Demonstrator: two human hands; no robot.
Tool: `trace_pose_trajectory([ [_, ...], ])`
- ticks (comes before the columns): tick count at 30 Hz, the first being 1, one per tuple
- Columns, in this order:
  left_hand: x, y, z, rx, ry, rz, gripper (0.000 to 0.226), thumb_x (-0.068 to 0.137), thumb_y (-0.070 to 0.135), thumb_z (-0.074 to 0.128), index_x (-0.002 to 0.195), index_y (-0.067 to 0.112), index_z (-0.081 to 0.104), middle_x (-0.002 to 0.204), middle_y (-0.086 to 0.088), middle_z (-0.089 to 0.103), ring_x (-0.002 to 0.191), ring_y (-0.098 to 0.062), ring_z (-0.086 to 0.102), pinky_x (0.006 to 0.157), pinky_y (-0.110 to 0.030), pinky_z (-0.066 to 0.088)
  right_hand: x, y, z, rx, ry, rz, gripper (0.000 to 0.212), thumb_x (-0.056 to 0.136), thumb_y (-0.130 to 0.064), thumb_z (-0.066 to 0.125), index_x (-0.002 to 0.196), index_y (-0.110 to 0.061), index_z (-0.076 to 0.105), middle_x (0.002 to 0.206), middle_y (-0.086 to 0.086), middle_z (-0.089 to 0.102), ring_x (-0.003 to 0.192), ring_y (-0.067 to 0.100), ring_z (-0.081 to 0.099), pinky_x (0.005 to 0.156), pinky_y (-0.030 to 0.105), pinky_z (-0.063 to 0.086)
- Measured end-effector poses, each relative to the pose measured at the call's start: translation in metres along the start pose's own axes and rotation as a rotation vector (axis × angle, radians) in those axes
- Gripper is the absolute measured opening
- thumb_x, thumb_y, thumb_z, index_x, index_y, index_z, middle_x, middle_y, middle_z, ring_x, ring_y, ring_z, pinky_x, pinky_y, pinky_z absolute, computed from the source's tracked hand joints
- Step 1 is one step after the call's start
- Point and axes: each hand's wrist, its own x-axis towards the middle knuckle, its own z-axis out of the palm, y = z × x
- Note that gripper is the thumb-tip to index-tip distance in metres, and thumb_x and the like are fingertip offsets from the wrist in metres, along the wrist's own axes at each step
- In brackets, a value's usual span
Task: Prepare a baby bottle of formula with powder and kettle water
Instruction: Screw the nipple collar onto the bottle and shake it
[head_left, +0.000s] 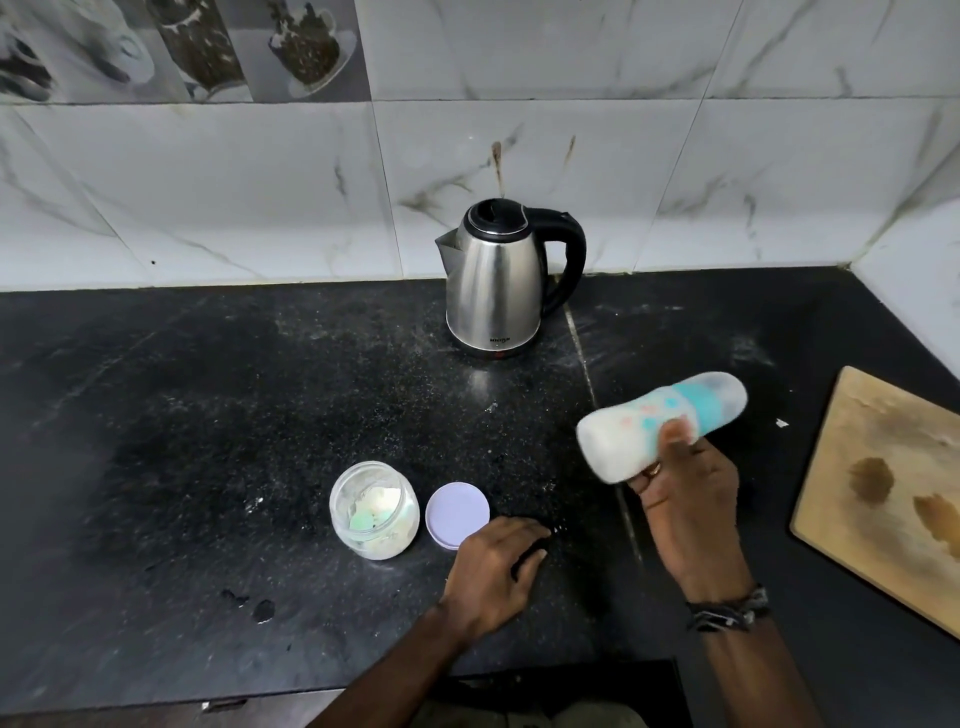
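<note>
The right hand (685, 499) holds the baby bottle (662, 431) above the near right part of the table (208, 415). Its fingers are curled round the bottle's middle, the thumb (675, 431) lying across the printed side. The bottle lies nearly level: its long axis runs from the base, at the near left, up to the capped teat end, at the far right. It is blurred and looks milky inside, so the step in hand is judged to be mixing.

The left hand (493, 566) rests on the table, near and left of the bottle. Its fingers are loosely bent and hold nothing.

The round lid (457, 514) lies flat just left of the left hand's fingertips. The open powder jar (374, 509) stands just beyond it to the left. The left hand is thus the nearer one for closing the jar.

The kettle (498, 280) stands at the far side, against the tiled wall (675, 171), well apart from both hands. A wooden board (883, 493) lies at the right edge.
</note>
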Motion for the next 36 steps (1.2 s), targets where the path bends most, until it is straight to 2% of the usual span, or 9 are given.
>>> trace_pose_trajectory([
  [3,-0.001,0.001,-0.001,-0.004,-0.006,-0.001,0.023,0.092,0.018,0.071,0.115,0.015,0.075,0.114,0.002,0.076,0.103,-0.015,0.069,0.091,-0.024,0.054,-0.002,-0.002,-0.001,-0.204,-0.078,-0.008,0.053,0.061,-0.05,0.089,0.096,-0.013,0.075,0.094,0.002,0.079,0.087,0.016,0.076,0.075,0.033,0.063],
  [11,0.002,0.0,0.0,-0.013,-0.021,-0.01,0.026,0.091,0.015,0.075,0.116,0.017,0.074,0.115,0.004,0.076,0.102,-0.014,0.068,0.092,-0.017,0.048,0.0,-0.001,0.005,-0.168,-0.127,0.01,0.063,0.051,-0.057,0.092,0.092,-0.012,0.077,0.091,0.001,0.079,0.084,0.015,0.076,0.068,0.024,0.06],
  [15,0.002,-0.002,0.002,-0.009,-0.029,-0.018,0.025,0.092,0.017,0.073,0.117,0.019,0.073,0.116,0.005,0.074,0.103,-0.013,0.068,0.093,-0.016,0.047,0.0,0.001,0.008,0.116,-0.031,0.03,0.064,0.056,-0.057,0.09,0.099,-0.012,0.077,0.102,0.002,0.078,0.094,0.015,0.075,0.074,0.035,0.062],
  [19,-0.001,-0.001,0.001,-0.013,-0.04,-0.023,0.024,0.094,0.02,0.071,0.118,0.02,0.073,0.116,0.006,0.074,0.103,-0.013,0.068,0.091,-0.019,0.05,-0.002,0.004,0.008,-0.164,-0.102,-0.002,0.059,0.051,-0.059,0.092,0.089,-0.016,0.08,0.09,0.002,0.079,0.083,0.015,0.076,0.07,0.03,0.061],
  [23,0.0,-0.001,0.0,-0.007,-0.043,-0.02,0.024,0.094,0.021,0.07,0.118,0.019,0.073,0.116,0.006,0.074,0.103,-0.013,0.068,0.091,-0.018,0.049,-0.001,0.003,0.01,0.09,-0.026,0.006,0.078,0.049,-0.065,0.091,0.102,-0.01,0.075,0.103,0.006,0.078,0.095,0.02,0.075,0.077,0.034,0.062],
  [26,0.0,-0.002,0.0,-0.001,-0.051,-0.027,0.025,0.093,0.02,0.072,0.118,0.02,0.073,0.116,0.006,0.074,0.102,-0.013,0.067,0.091,-0.018,0.049,-0.001,0.005,0.007,-0.152,-0.065,-0.02,0.079,0.043,-0.067,0.092,0.095,-0.01,0.075,0.094,0.006,0.079,0.086,0.02,0.076,0.069,0.027,0.061],
  [31,0.0,-0.002,0.0,-0.005,-0.038,-0.014,0.024,0.092,0.018,0.073,0.117,0.019,0.074,0.115,0.005,0.075,0.104,-0.013,0.069,0.093,-0.018,0.049,-0.003,0.006,0.009,0.161,-0.014,0.051,0.077,0.046,-0.065,0.092,0.099,-0.011,0.078,0.103,0.006,0.078,0.095,0.02,0.075,0.08,0.036,0.063],
  [34,-0.001,-0.001,0.0,-0.015,-0.037,-0.023,0.025,0.092,0.018,0.073,0.117,0.019,0.074,0.114,0.005,0.075,0.102,-0.013,0.068,0.091,-0.017,0.048,-0.003,0.008,0.01,-0.122,-0.038,0.028,0.08,0.042,-0.067,0.093,0.093,-0.007,0.076,0.093,0.009,0.079,0.084,0.022,0.076,0.07,0.033,0.062],
  [36,0.0,-0.002,-0.001,-0.018,-0.038,-0.017,0.025,0.092,0.019,0.072,0.117,0.019,0.074,0.113,0.005,0.076,0.1,-0.013,0.068,0.09,-0.017,0.048,-0.005,0.007,0.011,-0.102,-0.082,0.038,0.072,0.044,-0.064,0.094,0.092,-0.012,0.08,0.095,0.012,0.078,0.087,0.027,0.076,0.078,0.045,0.063],
])
